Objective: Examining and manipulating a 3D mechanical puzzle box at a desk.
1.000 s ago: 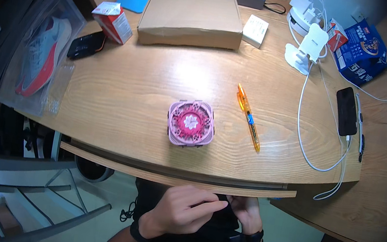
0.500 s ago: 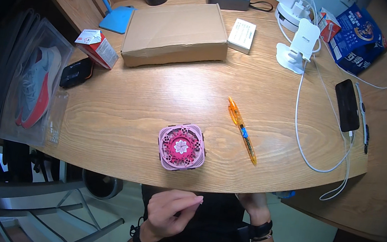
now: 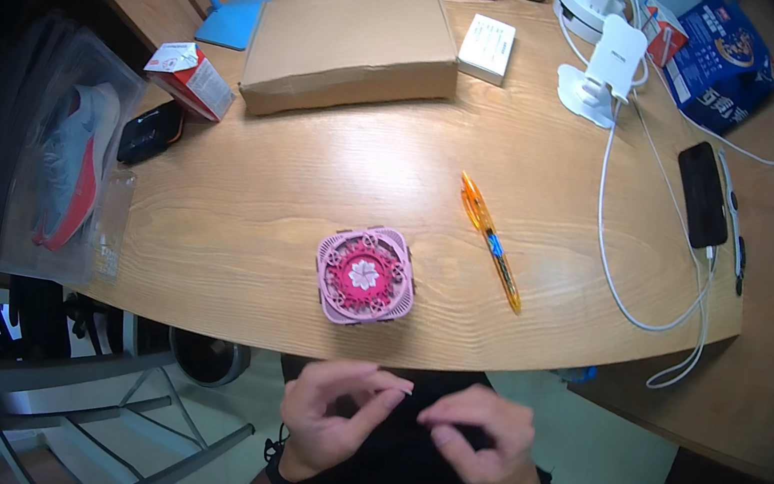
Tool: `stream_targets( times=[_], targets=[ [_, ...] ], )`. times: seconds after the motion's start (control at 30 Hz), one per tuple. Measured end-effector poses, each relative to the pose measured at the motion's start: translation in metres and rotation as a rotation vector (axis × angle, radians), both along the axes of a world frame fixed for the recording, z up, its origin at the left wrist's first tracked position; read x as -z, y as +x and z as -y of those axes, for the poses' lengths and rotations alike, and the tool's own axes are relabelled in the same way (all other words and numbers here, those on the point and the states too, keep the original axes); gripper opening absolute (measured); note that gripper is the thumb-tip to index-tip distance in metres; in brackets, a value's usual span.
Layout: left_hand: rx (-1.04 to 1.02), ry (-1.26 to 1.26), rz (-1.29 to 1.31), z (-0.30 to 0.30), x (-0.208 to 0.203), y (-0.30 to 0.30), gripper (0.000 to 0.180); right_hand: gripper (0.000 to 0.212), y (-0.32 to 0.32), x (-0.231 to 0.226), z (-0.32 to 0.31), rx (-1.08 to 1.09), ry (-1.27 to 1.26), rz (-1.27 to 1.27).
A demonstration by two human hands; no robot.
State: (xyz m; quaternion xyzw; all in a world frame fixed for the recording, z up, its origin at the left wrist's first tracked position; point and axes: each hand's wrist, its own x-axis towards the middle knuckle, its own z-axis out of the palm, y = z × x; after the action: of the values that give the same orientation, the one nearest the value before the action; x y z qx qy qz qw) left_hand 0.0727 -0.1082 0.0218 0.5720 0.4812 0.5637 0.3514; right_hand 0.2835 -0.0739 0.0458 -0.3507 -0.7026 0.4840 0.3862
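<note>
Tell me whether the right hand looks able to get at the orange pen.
Likely yes: the orange pen lies uncovered on the desk ahead of the right hand, with no object between them.

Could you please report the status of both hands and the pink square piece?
Left hand: pinched, any tiny contents unclear. Right hand: loosely curled, apparently empty. Pink square piece: on desk, beyond hands. Orange pen: to its right, not blocking.

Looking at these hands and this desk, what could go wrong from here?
The pink box sits near the front of the desk, so the left hand or right hand might knock it. The white cable loops past the edge; a snag could drag the phone. The orange pen might roll.
</note>
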Motion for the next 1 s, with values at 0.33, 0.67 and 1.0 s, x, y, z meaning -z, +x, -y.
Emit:
stream_targets(
  times=[0.33,0.67,1.0],
  targets=[
    [-0.056,-0.076,0.054,-0.003,-0.007,0.007,0.031,0.022,-0.025,-0.006,-0.034,0.025,0.183,0.005],
    [-0.271,0.257,-0.256,-0.024,0.005,-0.041,0.066,0.007,-0.027,-0.010,-0.058,0.402,0.145,0.347],
    [-0.115,0.007,-0.237,-0.068,-0.012,-0.027,0.123,0.028,-0.025,-0.007,-0.070,0.418,0.222,0.479]
  ],
)
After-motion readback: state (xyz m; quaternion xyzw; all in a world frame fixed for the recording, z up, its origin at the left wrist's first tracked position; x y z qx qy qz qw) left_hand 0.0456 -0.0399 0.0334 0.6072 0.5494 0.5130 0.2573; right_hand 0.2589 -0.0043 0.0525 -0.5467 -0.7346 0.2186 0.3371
